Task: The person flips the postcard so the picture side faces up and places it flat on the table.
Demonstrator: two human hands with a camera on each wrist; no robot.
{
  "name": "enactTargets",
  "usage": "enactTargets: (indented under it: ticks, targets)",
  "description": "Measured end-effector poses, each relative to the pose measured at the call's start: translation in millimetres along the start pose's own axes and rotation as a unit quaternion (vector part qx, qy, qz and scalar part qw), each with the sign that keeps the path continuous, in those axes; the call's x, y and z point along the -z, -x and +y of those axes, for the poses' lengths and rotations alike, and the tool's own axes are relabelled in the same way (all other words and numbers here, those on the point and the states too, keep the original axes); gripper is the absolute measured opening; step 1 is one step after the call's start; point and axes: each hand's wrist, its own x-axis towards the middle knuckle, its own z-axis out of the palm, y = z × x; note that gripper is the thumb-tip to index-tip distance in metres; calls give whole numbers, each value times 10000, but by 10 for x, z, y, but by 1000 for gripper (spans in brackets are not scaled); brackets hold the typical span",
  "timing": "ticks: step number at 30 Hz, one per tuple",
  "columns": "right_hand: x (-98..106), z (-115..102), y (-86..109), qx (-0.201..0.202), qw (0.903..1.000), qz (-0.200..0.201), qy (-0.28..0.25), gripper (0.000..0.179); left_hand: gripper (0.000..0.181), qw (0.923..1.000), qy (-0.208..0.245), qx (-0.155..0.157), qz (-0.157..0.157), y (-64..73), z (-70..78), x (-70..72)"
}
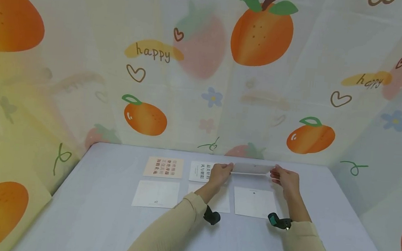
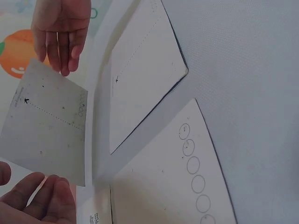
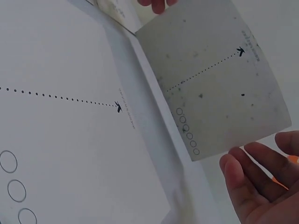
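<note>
Above the back right of the table, a white postcard [image 1: 252, 169] is held up on edge by its two ends. My left hand [image 1: 220, 174] grips its left end, and my right hand [image 1: 288, 183] holds the right end. In the left wrist view the postcard [image 2: 46, 126] shows a dotted line and a small dark mark. From the right wrist, the raised postcard [image 3: 215, 84] looks slightly bowed, with printed circles near one corner. Fingers of the right hand [image 3: 266, 182] lie along its edge; only fingertips of the left hand [image 3: 159, 3] show there.
A beige card with printed characters [image 1: 163, 167] and a white lettered card [image 1: 199, 171] lie in the back row. In front are blank-looking cards: left [image 1: 155, 194], middle [image 1: 223, 202], partly behind my left arm, and right [image 1: 254, 202]. A fruit-patterned curtain [image 1: 195, 113] hangs behind the white table [image 1: 82, 211].
</note>
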Motion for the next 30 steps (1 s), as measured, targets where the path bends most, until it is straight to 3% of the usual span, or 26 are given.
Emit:
enactTargets:
  ticks: [22, 30]
  targets:
    - [43, 25, -34, -122, 9982, -314, -499, 47, 56, 9993, 296, -89, -205, -1, -34, -2]
    - [84, 32, -19, -157, 9975, -391, -562, 49, 50, 9993, 242, -101, -251, -5, -28, -25]
